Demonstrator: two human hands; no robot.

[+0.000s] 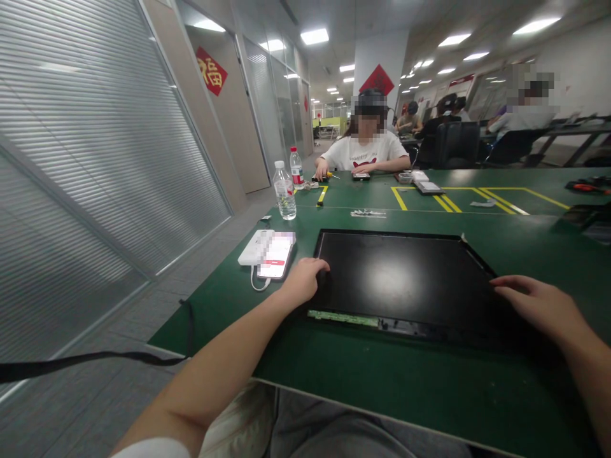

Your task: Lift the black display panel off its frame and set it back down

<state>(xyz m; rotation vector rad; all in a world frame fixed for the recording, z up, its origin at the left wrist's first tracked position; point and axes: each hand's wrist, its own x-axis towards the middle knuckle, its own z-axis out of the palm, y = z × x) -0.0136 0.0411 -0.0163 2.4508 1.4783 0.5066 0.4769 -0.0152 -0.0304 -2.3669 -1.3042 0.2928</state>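
Observation:
A wide black display panel (405,280) lies screen up on the green table. Along its near edge runs a strip of green circuit board (344,317), with black frame beside it. My left hand (305,278) grips the panel's left edge, thumb over the top and the other fingers partly hidden below. At the opposite side, my right hand (539,305) is closed on the right edge, its fingertips touching the frame near the upper right corner. A small pale tab sticks up at the far right corner.
Left of the panel are a lit phone (277,254), cabled to a white power bank (256,248), and two bottles (286,198). Across the green table (305,356), a person in a white shirt (365,149) handles small devices. Yellow tape marks the far half; orange-handled tools (589,185) lie far right.

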